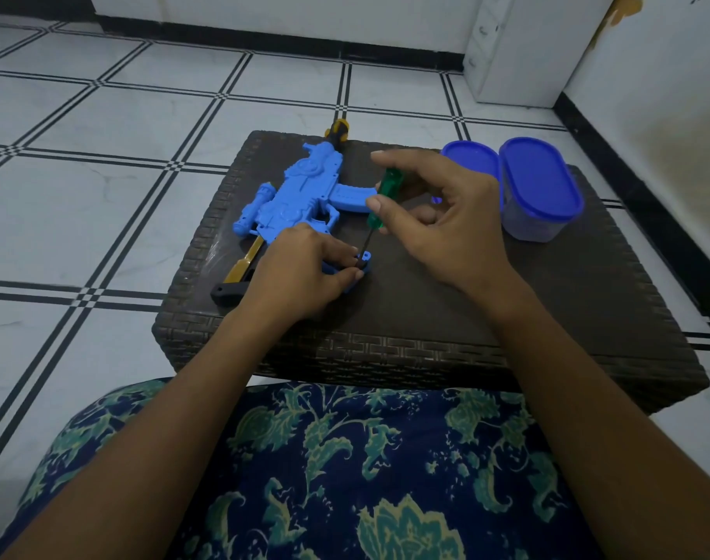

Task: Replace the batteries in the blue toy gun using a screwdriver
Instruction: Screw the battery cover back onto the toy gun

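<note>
Fingers of the right hand (454, 226) are pinching the screwdriver (386, 198) by its green handle, thumb on the near side and index tip over the top, with the other fingers curling loosely behind. The tool is standing nearly upright, leaning a little to the right, and its dark shaft is pointing down onto a small blue piece (366, 258). (Whether the tip is sitting in a screw head cannot be told; the spot is small and shadowed.) The left hand (300, 268) is gripping that piece from the left, with thumb and curled fingertips closing round it and holding it down on the surface (466, 317), left of centre.

Just beyond the left hand, the blue toy gun (300, 196) is lying flat on its side toward the far left corner. Its yellow-and-black muzzle is reaching past the far edge and its magazine is pointing toward the right hand. Its yellow stock with a black butt is running back toward the left edge, partly hidden by the left hand.

Two containers (541, 192) with blue lids are standing side by side at the far right corner. The dark woven surface is resting on a white tiled floor (102, 155) with black lines. Patterned blue-green cloth (345, 478) is lying along the near edge.
</note>
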The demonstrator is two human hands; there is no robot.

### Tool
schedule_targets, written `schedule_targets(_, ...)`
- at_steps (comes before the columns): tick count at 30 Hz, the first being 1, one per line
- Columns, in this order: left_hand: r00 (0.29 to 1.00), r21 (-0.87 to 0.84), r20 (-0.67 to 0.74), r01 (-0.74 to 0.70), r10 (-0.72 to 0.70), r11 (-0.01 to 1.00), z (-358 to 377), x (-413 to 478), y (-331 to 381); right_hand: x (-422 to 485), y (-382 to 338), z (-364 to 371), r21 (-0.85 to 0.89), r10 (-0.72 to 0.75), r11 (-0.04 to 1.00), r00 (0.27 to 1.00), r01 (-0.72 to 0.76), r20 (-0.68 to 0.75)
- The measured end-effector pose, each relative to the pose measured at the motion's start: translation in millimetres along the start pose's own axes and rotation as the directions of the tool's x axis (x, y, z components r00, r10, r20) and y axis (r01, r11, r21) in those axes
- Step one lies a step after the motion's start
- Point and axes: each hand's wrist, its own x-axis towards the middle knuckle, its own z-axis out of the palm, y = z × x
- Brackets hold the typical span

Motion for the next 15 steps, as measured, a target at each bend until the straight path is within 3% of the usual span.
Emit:
schedule_targets(10, 1.0, 0.007, -0.001, 0.001, -0.001, 1.0, -0.5, 0.0, -0.5, -1.8, -1.9, -2.5, 0.07, 0.028, 0.997, 0.997, -0.033, 0.074)
schedule_targets(15, 1.0, 0.012, 0.005, -0.003, 0.003, 1.0, -1.1, 0.5, -1.1, -1.9, -3.8, -6.4, 0.049, 0.065, 0.997, 0.998, -0.066, 0.008)
